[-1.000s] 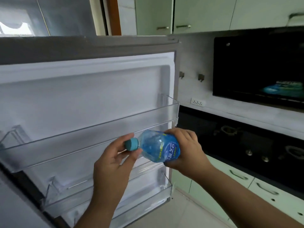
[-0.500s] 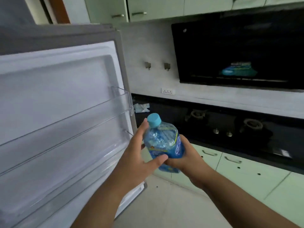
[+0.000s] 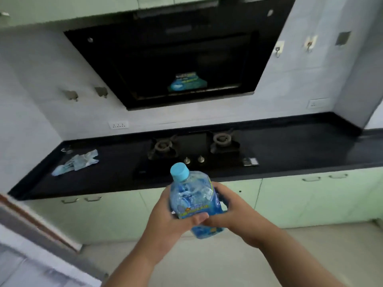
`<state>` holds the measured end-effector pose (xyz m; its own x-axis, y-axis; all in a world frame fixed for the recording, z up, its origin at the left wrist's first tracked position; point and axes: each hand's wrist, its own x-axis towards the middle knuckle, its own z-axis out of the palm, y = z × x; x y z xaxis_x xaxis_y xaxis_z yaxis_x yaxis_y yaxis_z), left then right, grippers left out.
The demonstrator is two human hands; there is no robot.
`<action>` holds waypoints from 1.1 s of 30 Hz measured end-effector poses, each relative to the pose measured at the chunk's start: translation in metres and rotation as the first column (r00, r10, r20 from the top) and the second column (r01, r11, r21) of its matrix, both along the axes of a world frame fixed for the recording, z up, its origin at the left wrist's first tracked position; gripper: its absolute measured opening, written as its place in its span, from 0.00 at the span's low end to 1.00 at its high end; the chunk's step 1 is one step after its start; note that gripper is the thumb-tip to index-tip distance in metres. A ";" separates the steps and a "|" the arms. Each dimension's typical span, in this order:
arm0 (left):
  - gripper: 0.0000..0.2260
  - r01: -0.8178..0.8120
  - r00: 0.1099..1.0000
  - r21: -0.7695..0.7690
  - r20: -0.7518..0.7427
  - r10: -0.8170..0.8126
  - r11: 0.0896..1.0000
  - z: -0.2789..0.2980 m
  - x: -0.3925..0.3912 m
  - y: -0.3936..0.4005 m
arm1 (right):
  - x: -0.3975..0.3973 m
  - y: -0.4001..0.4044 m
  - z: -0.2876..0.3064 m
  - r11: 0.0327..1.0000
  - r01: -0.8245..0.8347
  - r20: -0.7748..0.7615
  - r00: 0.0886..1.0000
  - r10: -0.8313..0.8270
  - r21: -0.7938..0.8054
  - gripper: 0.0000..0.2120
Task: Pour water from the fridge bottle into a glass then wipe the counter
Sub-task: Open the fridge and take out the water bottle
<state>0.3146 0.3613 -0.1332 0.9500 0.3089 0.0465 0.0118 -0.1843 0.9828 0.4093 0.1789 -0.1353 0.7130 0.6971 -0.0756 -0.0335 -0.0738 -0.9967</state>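
Note:
A clear blue water bottle with a light blue cap stands nearly upright in front of me, cap still on. My left hand grips its lower left side, thumb across the label. My right hand holds it from the right and behind. Beyond them runs the black counter. A crumpled light blue cloth lies on the counter's left end, beside a faint clear object that may be a glass.
A two-burner gas hob is set in the middle of the counter, under a black hood. Pale green cabinet doors run below. The open fridge door's edge shows at the lower left.
I have turned right, away from the fridge door toward the counter. The bottle went from lying sideways to upright, and my left hand moved from the cap down onto the body.

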 end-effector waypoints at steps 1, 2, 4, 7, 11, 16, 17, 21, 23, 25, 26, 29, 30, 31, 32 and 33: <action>0.34 0.019 1.000 0.023 0.002 -0.019 1.000 0.000 0.018 -0.015 | 0.014 -0.016 0.000 1.000 0.028 0.026 0.999 -0.027 -0.011 0.33; 0.35 0.037 0.999 0.054 0.005 -0.037 0.998 0.000 0.035 -0.029 | 0.026 -0.033 -0.001 0.998 0.053 0.047 0.998 -0.052 -0.015 0.33; 0.36 0.069 0.997 0.100 0.017 -0.071 0.993 0.001 0.066 -0.059 | 0.049 -0.064 -0.004 0.994 0.104 0.044 0.994 -0.104 -0.011 0.33; 0.36 0.113 0.993 0.122 0.026 -0.117 0.986 -0.001 0.113 -0.101 | 0.083 -0.109 -0.012 0.984 0.179 0.008 0.984 -0.179 -0.010 0.33; 0.34 0.203 0.976 0.170 0.040 -0.212 0.964 -0.007 0.176 -0.155 | 0.122 -0.170 -0.025 0.960 0.267 -0.027 0.962 -0.270 -0.088 0.34; 0.36 0.373 0.927 0.137 -0.018 -0.374 0.918 -0.008 0.243 -0.208 | 0.157 -0.227 -0.034 0.881 0.447 0.020 0.893 -0.449 -0.153 0.36; 0.36 0.407 0.913 0.128 -0.026 -0.408 0.904 -0.010 0.258 -0.219 | 0.165 -0.238 -0.035 0.864 0.476 0.026 0.877 -0.479 -0.165 0.35; 0.36 0.519 0.854 0.078 -0.054 -0.517 0.851 -0.024 0.317 -0.252 | 0.199 -0.272 -0.047 0.789 0.567 0.049 0.818 -0.573 -0.234 0.36; 0.35 0.571 0.821 0.063 -0.062 -0.568 0.818 -0.031 0.346 -0.266 | 0.218 -0.286 -0.055 0.753 0.602 0.048 0.788 -0.613 -0.266 0.37; 0.35 0.611 0.791 0.052 -0.064 -0.608 0.790 -0.038 0.375 -0.278 | 0.240 -0.297 -0.063 0.719 0.629 0.047 0.762 -0.646 -0.296 0.37; 0.35 0.626 0.779 0.048 -0.067 -0.623 0.778 -0.041 0.390 -0.282 | 0.251 -0.302 -0.065 0.707 0.637 0.047 0.752 -0.657 -0.306 0.37; 0.36 0.676 0.736 0.041 -0.078 -0.672 0.736 -0.046 0.440 -0.292 | 0.288 -0.309 -0.066 0.675 0.663 0.048 0.724 -0.688 -0.323 0.35; 0.36 0.692 0.721 0.041 -0.083 -0.688 0.721 -0.046 0.458 -0.295 | 0.301 -0.310 -0.066 0.661 0.675 0.051 0.712 -0.701 -0.329 0.35; 0.36 0.706 0.708 0.042 -0.087 -0.701 0.707 -0.046 0.475 -0.297 | 0.315 -0.312 -0.066 0.648 0.685 0.048 0.699 -0.713 -0.333 0.35; 0.36 0.715 0.699 0.043 -0.087 -0.710 0.698 -0.046 0.492 -0.300 | 0.329 -0.314 -0.067 0.637 0.694 0.049 0.688 -0.724 -0.334 0.35; 0.36 0.721 0.693 0.051 -0.087 -0.716 0.691 -0.046 0.508 -0.302 | 0.343 -0.316 -0.069 0.624 0.707 0.051 0.674 -0.736 -0.334 0.36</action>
<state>0.8228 0.0591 -0.1792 0.8820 -0.4709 -0.0203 -0.1018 -0.2324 0.9673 0.7526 -0.1371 -0.2041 0.9573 -0.1101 -0.2675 -0.2881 -0.2822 -0.9151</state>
